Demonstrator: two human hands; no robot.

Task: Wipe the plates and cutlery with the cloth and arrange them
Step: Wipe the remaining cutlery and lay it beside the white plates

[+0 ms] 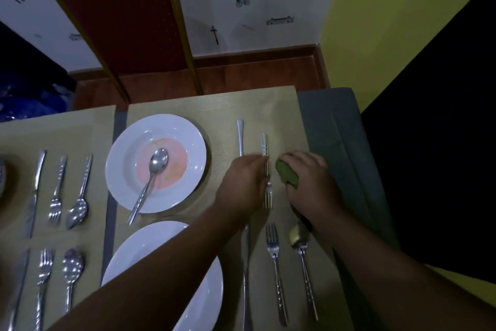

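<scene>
My left hand lies on the gold placemat and its fingertips touch the handle of a fork that lies with its tines toward me. Just right of that fork my right hand grips a bunched green cloth. A knife handle sticks out beyond my left hand. To the left stands a white plate smeared pink, with a spoon lying in it. A second white plate sits nearer me, partly hidden under my left forearm.
Nearer me on the same mat lie a knife, a fork and a spoon. The left mats hold two sets of knife, fork and spoon, such as a fork. A red chair stands across the table.
</scene>
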